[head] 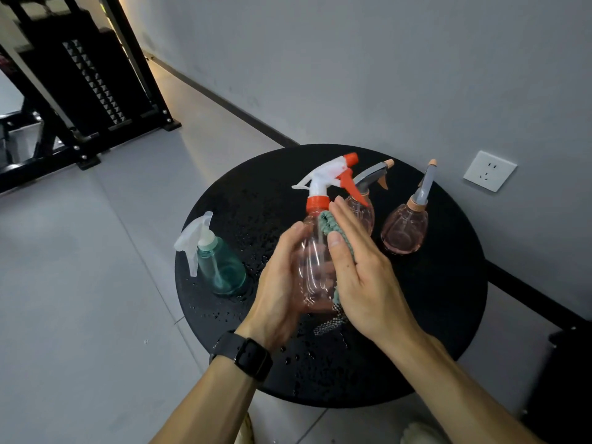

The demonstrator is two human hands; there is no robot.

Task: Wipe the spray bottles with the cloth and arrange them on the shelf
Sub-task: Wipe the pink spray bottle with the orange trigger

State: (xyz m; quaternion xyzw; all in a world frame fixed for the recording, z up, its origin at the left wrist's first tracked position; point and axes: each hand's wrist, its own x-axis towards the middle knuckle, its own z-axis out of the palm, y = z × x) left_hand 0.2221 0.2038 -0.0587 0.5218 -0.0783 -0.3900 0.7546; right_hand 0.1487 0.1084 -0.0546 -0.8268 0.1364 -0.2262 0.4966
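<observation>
Head view: pink bottle (315, 270) between left hand (278, 290) and cloth-pressing right hand (362, 277).

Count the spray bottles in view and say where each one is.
4. The green bottle stands at the table's left edge; the orange-capped bottle is held between both hands; two pink bottles stand behind, near the wall. None looks hidden.

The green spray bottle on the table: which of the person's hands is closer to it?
Left. The left hand grips the pink bottle just beside the green spray bottle; the right hand, pressing the cloth, is on the pink bottle's far side.
</observation>
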